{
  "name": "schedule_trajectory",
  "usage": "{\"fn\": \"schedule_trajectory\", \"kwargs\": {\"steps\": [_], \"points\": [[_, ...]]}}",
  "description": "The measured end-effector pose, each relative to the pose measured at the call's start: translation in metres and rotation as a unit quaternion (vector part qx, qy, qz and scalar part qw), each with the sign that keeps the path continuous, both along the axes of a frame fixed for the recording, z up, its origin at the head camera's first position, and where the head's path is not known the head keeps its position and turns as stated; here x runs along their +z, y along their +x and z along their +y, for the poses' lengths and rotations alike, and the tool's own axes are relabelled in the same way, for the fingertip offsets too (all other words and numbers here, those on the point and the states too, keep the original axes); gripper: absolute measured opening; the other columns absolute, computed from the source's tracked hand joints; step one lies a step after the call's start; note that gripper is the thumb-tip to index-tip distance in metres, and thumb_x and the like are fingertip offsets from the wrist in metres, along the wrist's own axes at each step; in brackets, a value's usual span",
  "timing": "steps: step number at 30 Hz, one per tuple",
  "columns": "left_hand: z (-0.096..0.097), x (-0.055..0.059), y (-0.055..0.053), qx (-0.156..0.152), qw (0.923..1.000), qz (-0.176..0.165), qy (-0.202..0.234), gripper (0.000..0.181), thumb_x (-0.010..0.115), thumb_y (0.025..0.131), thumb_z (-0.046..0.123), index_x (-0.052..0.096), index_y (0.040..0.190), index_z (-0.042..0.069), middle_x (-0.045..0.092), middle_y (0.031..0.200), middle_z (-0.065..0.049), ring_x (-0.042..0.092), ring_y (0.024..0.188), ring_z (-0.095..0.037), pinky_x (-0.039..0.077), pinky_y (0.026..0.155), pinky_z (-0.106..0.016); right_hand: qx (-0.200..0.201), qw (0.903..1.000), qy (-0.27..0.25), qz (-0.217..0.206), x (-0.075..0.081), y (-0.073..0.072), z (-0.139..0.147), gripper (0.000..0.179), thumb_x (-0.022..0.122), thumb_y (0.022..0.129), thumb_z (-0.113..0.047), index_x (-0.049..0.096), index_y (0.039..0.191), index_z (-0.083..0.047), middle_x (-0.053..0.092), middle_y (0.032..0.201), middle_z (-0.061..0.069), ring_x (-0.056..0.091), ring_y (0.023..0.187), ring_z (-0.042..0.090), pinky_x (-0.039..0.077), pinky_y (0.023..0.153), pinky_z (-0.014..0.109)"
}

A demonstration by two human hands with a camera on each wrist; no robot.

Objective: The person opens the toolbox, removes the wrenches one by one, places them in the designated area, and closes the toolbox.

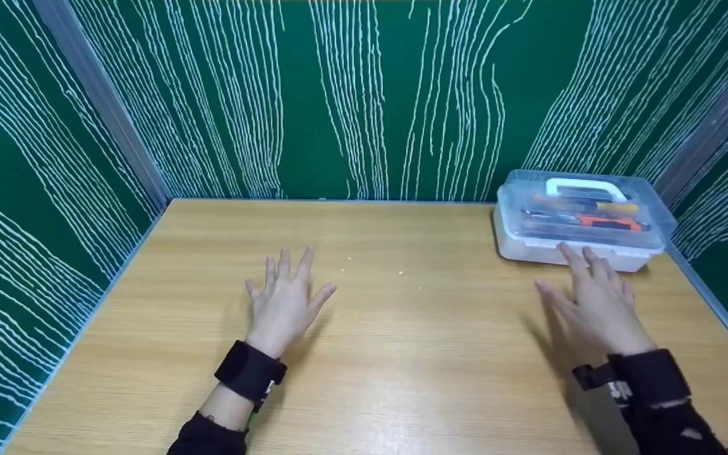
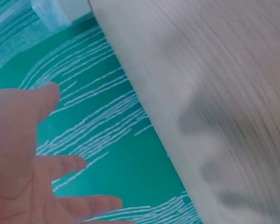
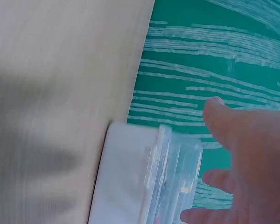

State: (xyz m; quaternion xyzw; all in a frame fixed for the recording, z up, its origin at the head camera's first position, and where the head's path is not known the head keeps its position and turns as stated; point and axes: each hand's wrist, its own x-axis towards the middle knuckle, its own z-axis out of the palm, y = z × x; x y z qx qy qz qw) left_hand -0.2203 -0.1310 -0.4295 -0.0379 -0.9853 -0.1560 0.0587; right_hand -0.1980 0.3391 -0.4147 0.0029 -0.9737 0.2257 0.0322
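A white plastic toolbox (image 1: pixel 582 249) with a clear lid and white handle stands at the table's back right corner. Through its lid show tools with orange and yellow parts. My right hand (image 1: pixel 604 303) hovers just in front of the box, fingers extended toward its front side and holding nothing. In the right wrist view the box (image 3: pixel 126 172) lies just past the fingertips. My left hand (image 1: pixel 282 306) is spread over the left middle of the table, fingers apart and nothing in its grasp. The left wrist view shows its thumb and fingers (image 2: pixel 86 205) stretched out.
The wooden table (image 1: pixel 370 366) is edged by green walls (image 1: pixel 304 101) with wavy white lines. Several tiny white bits (image 1: pixel 400 273) lie near the table's middle. Grey posts (image 1: pixel 108 95) rise at the back corners. Both wrists wear black straps (image 1: pixel 250 371).
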Motion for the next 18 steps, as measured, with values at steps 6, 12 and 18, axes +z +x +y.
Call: {"fn": "schedule_trajectory", "kwargs": {"steps": [6,12,18], "points": [[0.009,0.001,0.0,-0.014,0.9993,0.035,0.009,0.081,0.058,0.104,0.064,0.035,0.169,0.021,0.04,0.168,-0.029,0.038,0.156,-0.052,0.036,0.116,-0.083,-0.006,0.9993,-0.006,0.038,0.006,-0.022,0.034,0.087,0.047,0.111,-0.057,0.018,0.169,0.001,0.022,0.159,0.052,0.027,0.14,0.075,0.025,0.105,0.093],[0.021,0.001,0.001,-0.033,0.9973,0.062,0.021,0.077,0.063,0.103,0.06,0.044,0.165,0.016,0.056,0.156,-0.028,0.058,0.141,-0.048,0.054,0.105,-0.071,-0.056,0.9968,-0.026,0.051,0.018,-0.038,0.074,0.082,0.042,0.113,-0.055,0.022,0.167,0.003,0.025,0.155,0.054,0.03,0.137,0.074,0.028,0.103,0.091],[0.035,0.0,0.004,-0.054,0.9963,0.06,0.03,0.074,0.063,0.104,0.058,0.049,0.161,0.014,0.064,0.148,-0.024,0.067,0.13,-0.044,0.059,0.1,-0.065,-0.139,0.9892,-0.033,0.033,0.035,-0.051,0.104,0.09,0.035,0.111,-0.062,0.014,0.168,0.004,0.015,0.16,0.053,0.025,0.141,0.074,0.028,0.106,0.091]]}}
